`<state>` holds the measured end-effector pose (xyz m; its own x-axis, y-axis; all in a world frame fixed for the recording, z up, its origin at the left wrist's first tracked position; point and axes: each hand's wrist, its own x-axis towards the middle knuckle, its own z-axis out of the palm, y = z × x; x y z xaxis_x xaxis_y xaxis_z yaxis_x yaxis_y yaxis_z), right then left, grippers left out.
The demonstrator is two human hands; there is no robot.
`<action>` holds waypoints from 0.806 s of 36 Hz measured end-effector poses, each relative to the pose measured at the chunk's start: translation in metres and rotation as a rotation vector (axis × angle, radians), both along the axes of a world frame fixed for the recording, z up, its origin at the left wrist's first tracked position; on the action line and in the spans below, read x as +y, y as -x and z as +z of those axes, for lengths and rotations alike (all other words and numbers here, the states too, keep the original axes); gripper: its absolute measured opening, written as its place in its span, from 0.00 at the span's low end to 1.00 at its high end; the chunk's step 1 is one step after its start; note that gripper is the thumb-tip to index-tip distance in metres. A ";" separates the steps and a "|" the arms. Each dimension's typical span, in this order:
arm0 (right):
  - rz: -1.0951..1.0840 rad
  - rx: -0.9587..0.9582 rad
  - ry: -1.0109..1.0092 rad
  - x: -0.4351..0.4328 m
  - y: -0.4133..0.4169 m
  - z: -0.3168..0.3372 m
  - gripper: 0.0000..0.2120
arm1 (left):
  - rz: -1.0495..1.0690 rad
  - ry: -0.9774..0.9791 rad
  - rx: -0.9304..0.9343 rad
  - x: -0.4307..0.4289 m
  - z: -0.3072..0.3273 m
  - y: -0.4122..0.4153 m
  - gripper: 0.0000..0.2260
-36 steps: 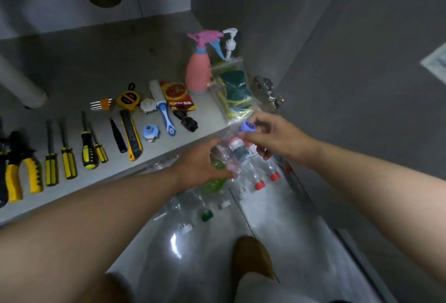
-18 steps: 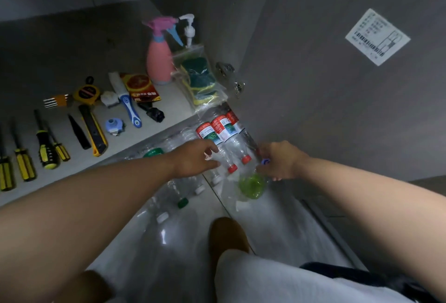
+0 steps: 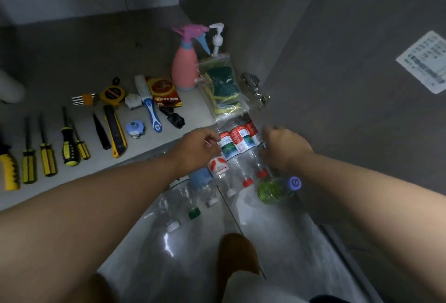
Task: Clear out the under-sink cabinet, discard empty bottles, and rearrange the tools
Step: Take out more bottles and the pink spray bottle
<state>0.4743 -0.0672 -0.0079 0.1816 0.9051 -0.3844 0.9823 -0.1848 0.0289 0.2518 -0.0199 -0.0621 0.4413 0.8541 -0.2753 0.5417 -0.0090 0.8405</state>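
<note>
Head camera: I am looking down at the mouth of an under-sink cabinet, both bare arms reaching in.

The left hand (image 3: 198, 148) has its grip curled and pinching the label edge of the leftmost labelled bottle (image 3: 226, 145). This is one of three clear plastic bottles with red-and-green labels (image 3: 242, 139) lying side by side on the glossy tiled floor (image 3: 277, 242), red caps toward me. They look empty. The right hand (image 3: 283, 150) arches over the far side of that row with its fingers bent. Blur stops me telling whether its grip holds anything.

Just beside it lies a green-tinted plastic bottle with a purple cap (image 3: 274, 190); I cannot tell whether the green is liquid. More clear bottles lie below the left wrist, one blue-labelled (image 3: 200, 177) and one green-capped (image 3: 194, 213).

On the grey cabinet floor (image 3: 72, 56), a transparent plastic pouch (image 3: 223, 85) holds green-and-yellow scouring sponges. An opaque pink spray bottle (image 3: 184, 66) stands beside it, and a white pump dispenser (image 3: 217, 39) stands behind. To the left are rows of yellow-and-black screwdrivers (image 3: 47, 157), a yellow utility knife (image 3: 115, 131), a yellow tape measure (image 3: 112, 92) and a blue-handled brush (image 3: 150, 107).
</note>
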 end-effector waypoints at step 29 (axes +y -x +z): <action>-0.382 0.637 -0.576 0.105 0.062 -0.059 0.32 | 0.360 0.218 -0.172 0.042 0.007 0.037 0.05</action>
<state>0.4121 0.0383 -0.0670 0.4154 0.9093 -0.0255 0.6513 -0.3169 -0.6895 0.2149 0.0220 -0.0556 0.1821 0.8919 -0.4140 0.3305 0.3410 0.8801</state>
